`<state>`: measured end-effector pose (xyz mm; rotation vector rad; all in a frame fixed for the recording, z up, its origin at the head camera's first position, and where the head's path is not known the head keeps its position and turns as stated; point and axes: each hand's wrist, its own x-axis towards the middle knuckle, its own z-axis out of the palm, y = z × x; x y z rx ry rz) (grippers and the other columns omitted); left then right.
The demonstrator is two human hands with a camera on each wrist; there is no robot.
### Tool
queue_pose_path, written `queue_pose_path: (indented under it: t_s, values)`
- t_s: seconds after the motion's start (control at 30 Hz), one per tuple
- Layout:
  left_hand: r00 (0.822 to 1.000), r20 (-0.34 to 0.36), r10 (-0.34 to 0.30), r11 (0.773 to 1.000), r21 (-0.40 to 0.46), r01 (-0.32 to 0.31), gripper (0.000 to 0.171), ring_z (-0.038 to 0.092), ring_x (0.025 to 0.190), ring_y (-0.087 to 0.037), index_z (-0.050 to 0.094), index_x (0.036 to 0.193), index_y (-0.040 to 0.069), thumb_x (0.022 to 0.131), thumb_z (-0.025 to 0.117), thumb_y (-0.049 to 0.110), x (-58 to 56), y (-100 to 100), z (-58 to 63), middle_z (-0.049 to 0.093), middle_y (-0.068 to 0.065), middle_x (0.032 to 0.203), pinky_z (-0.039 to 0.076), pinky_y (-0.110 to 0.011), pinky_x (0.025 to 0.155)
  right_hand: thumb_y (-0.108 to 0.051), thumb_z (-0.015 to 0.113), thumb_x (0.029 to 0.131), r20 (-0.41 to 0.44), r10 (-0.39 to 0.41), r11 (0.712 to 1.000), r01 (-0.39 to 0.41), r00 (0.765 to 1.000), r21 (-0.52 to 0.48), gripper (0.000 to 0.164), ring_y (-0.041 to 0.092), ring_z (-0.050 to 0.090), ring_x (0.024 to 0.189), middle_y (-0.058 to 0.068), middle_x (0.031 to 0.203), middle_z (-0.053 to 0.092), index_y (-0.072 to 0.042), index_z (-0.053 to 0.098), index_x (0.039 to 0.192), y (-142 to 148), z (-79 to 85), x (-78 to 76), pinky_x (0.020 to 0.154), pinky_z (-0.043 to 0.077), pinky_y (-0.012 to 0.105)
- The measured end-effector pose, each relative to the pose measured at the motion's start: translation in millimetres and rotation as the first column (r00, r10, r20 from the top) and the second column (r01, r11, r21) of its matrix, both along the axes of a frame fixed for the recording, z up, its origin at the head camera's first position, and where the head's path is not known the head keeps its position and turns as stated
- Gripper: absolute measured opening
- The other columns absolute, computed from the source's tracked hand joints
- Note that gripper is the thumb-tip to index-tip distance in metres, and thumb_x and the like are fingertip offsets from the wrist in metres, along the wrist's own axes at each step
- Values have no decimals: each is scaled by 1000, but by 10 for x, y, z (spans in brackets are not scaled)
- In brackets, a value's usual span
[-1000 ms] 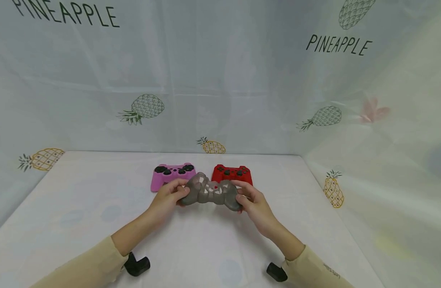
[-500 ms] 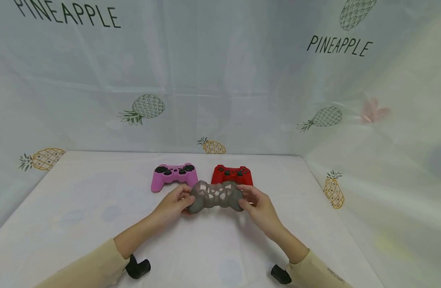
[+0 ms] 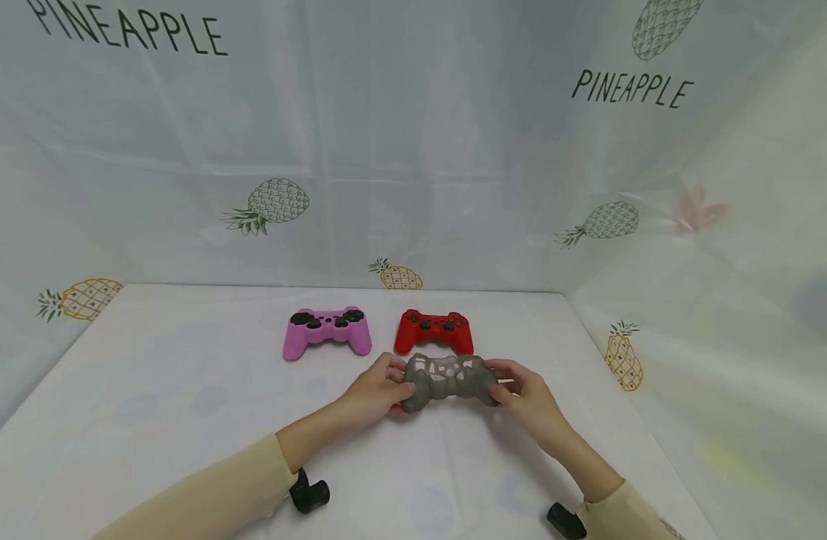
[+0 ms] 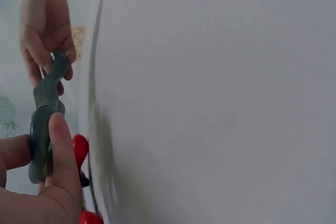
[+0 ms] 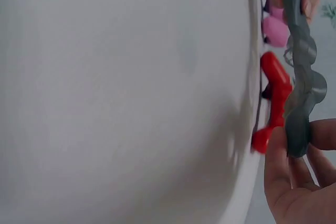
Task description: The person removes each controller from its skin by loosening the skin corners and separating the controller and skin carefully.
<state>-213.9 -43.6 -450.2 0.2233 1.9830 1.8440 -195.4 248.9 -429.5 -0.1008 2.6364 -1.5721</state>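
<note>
taking the red game controller (image 3: 436, 328) as the landmark, an orange pineapple print (image 3: 89, 298) sits on the hanging sheet (image 3: 400, 127) far to its left, beyond the edge of the white-covered bench (image 3: 150, 375). a beige left sleeve (image 3: 211, 491) comes in from the near left of the red controller, with a black angled piece (image 3: 310, 495) at its cuff. to the left of the red controller, level with it and a gap apart, lies a pink game controller (image 3: 328, 328) with black buttons and sticks, its grips toward the person. the left hand (image 3: 376, 391) is on the near left of the red controller, pinching the left end of a translucent grey controller cover (image 3: 447, 379), thumb on one face and fingers on the other. that cover is on the near side of the red controller and a little to its right, held up off the bench, with a shadow below; the wrist views show it edge-on, wavy in outline. the red controller itself lies with its grips toward the person. the right hand (image 3: 529, 397), to the near right of it, pinches the cover's right end between thumb and fingers. farther to the near right come a black cylindrical piece (image 3: 565, 521) and the right sleeve (image 3: 622, 517), and well to the right another orange pineapple print (image 3: 624, 360).
</note>
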Motion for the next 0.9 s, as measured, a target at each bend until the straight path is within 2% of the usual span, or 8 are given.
queue_pose_path:
  t_s: [0.2,0.4,0.67,0.8,0.9]
  values:
    - [999,22,-43,999,27,42,43,74,91,-25,45,136,-1,102,70,6,-7,388,10,60,-18,118,64,-40,77,4,66,99,-1,-14,998,14,1000,56,42,29,71,107,23,128,68,1,63,140,305,-63,7,78,56,25]
    - [999,28,-40,999,28,39,44,77,84,-30,44,135,0,101,71,3,23,614,-13,60,-16,115,64,-39,73,3,66,97,20,-45,990,42,999,135,43,33,71,112,22,127,69,-1,64,140,493,-115,24,79,55,25]
    - [997,47,-54,998,34,52,47,77,83,-31,43,136,2,99,73,2,78,717,-66,61,-13,113,64,-39,69,4,68,94,45,-46,981,36,998,191,42,25,71,103,16,116,71,-2,65,136,626,-130,73,73,56,30]
    - [997,23,-79,997,-26,79,49,74,77,-23,43,136,4,98,74,5,89,709,-67,64,-10,109,62,-33,66,2,70,93,57,-29,975,16,998,222,42,24,71,99,15,115,70,-4,66,134,657,-122,117,71,58,30]
    - [996,-28,-86,990,-117,82,49,69,71,-18,45,134,6,97,77,8,87,697,-81,68,-5,103,60,-30,63,-1,73,93,60,-14,962,-3,998,272,39,22,72,98,12,114,70,-7,67,131,658,-130,151,71,57,30]
